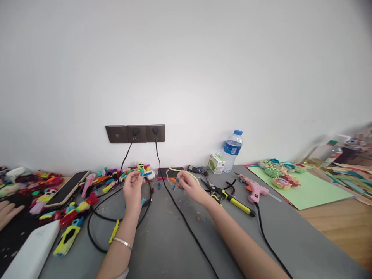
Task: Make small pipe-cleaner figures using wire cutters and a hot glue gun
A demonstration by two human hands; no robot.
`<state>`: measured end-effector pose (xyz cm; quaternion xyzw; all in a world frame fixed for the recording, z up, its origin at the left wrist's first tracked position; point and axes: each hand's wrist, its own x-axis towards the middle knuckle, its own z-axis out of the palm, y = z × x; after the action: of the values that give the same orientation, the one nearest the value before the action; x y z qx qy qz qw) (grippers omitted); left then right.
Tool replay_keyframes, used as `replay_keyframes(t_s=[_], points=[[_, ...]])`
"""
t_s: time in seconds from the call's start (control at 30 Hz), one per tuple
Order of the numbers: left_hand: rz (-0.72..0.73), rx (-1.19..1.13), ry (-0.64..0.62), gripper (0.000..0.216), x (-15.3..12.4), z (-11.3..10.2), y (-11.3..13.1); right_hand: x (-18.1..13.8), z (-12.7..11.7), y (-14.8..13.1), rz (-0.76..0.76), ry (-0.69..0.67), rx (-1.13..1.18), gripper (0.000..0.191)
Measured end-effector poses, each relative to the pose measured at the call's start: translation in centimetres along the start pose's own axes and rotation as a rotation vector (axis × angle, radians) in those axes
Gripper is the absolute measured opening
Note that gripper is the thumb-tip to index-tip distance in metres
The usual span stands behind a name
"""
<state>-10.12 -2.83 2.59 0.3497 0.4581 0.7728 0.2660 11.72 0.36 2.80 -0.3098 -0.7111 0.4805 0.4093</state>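
My left hand [134,190] is raised over the grey table, its fingertips pinched on a small fuzzy figure [141,167]. The figure has a yellow head with black eyes and green and blue parts lower down. To its right, my right hand [190,188] is closed in a pinch, with a speck of blue at the fingertips; what it holds is too small to make out. A thin yellow-green strip [176,169] curves along the top of that hand, and whether the hand grips it I cannot tell. Small orange and blue scraps [173,181] lie behind the fingers.
Yellow-and-black pliers [238,203] and a pink glue gun [255,190] lie at right, near a water bottle [232,151]. Black cables [186,224] cross the table. Left are fuzzy figures [69,236], a phone [68,188], a white box-shaped object [35,252] and another person's hand [8,213].
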Motion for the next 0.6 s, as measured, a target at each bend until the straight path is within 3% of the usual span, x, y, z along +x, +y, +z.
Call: replay_keyframes(t_s=[0.1,0.2,0.4,0.6], points=[[-0.037,0.061,-0.125,0.032,-0.8,0.4,0.0,0.4,-1.0,1.0,0.081,0.249,0.249,0.029],[-0.024,0.164,-0.322,0.030,-2.1,1.1,0.0,0.7,-1.0,1.6,0.133,0.404,0.399,0.038],[-0.004,0.428,-0.781,0.015,-5.0,3.4,-0.7,0.8,-0.9,1.8,0.187,0.476,0.508,0.041],[-0.027,0.561,-0.913,0.006,-4.9,5.5,-1.2,0.6,-1.2,2.0,0.184,0.507,0.479,0.040]])
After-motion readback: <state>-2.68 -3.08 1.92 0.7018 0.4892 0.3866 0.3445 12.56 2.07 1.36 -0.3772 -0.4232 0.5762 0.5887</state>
